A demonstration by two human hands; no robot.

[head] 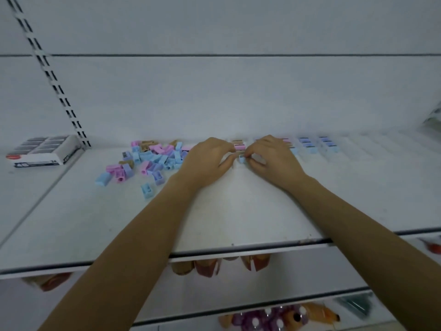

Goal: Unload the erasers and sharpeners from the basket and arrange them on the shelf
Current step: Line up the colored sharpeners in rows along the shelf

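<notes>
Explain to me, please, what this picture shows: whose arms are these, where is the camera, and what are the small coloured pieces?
There is no machine here. A person wears one wide camera on the head, so you look forward and down along their own two bare arms. Before them is a white shelf. On its left part lies a loose pile of small pink, blue and brown sharpeners. Further right, others already stand in neat rows. At the far left sits a box. The right hand pinches one light blue sharpener low over the shelf. The fingertips of the left hand are right beside it, but blur hides whether they grip. Lower shelves hold other goods.
</notes>
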